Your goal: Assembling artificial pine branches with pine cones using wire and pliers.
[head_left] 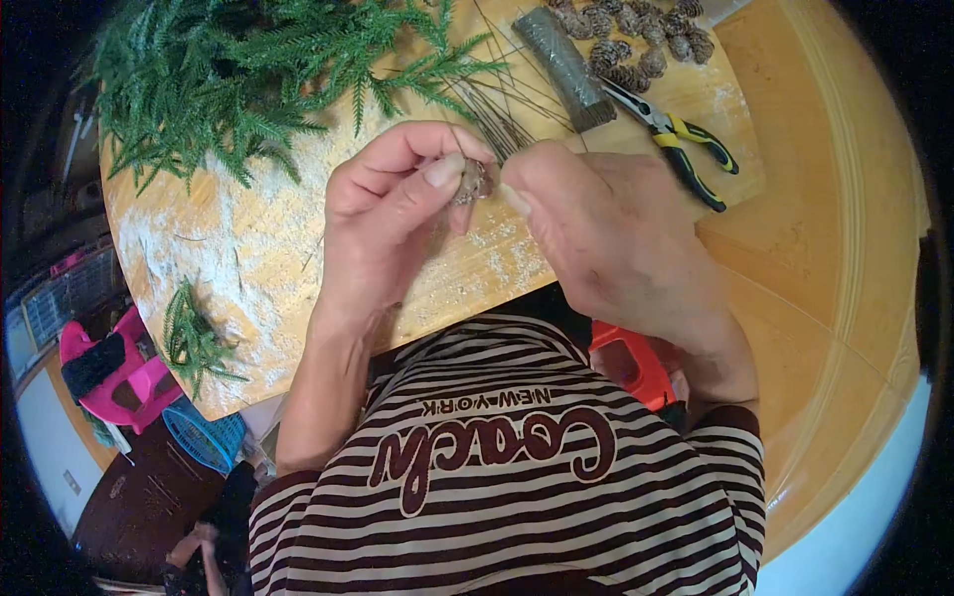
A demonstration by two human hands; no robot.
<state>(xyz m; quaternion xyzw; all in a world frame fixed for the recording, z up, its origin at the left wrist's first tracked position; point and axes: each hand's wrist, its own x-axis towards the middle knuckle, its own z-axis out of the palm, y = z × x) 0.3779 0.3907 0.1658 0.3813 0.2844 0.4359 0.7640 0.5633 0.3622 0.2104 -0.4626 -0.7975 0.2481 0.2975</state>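
Over the table's near edge, my left hand (393, 194) pinches a small brown pine cone (474, 187) between thumb and fingers. Just to its right, my right hand (596, 214) is closed with the thumb pressed against the curled fingers. Whatever it grips is too small or hidden to make out. Beyond both hands lie loose thin brown wires (502, 104) and a thick wrapped grey-brown bundle (566, 72). Pliers (691, 149) with yellow and black handles rest to the right, beside a pile of pine cones (651, 38).
Green artificial fir branches (268, 74) heap up at the far left, and one small sprig (191, 338) lies at the left edge. White flakes (214, 253) are scattered over the wooden table (447, 298). Below left are a pink chair (124, 382) and a blue basket (204, 435).
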